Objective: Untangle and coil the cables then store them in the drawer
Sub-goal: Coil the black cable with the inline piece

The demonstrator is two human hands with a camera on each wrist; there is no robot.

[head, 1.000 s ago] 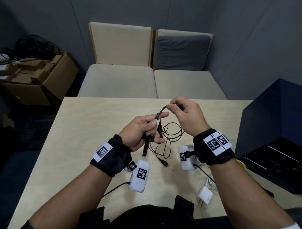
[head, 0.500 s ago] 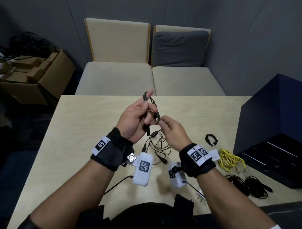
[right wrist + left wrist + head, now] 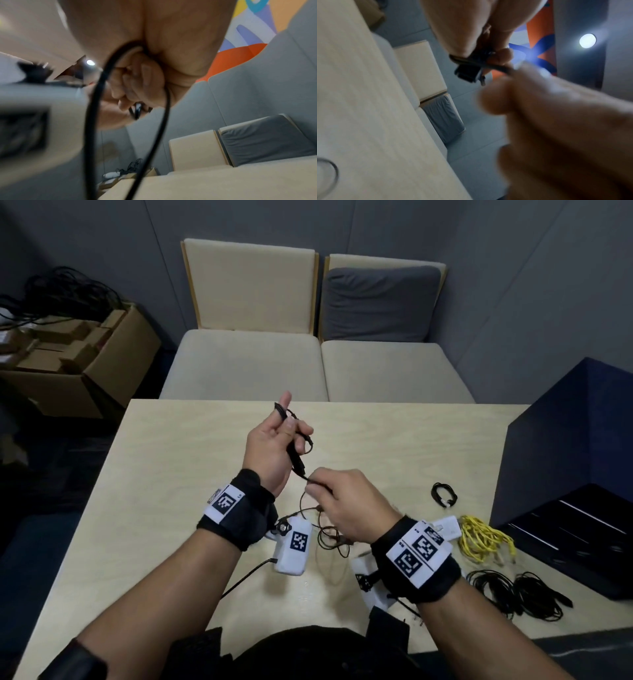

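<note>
The head view is evenly and softly lit from above, with the pale wooden table (image 3: 178,474) bright and the floor at the left edge sinking into darkness. Straight wall lines bow outward near the corners. In the left wrist view a round white ceiling lamp (image 3: 587,40) flares with a hazy halo, and the near fingers (image 3: 556,115) are a soft blur. In the right wrist view the thin black cable (image 3: 92,121) is smeared and out of focus.
</note>
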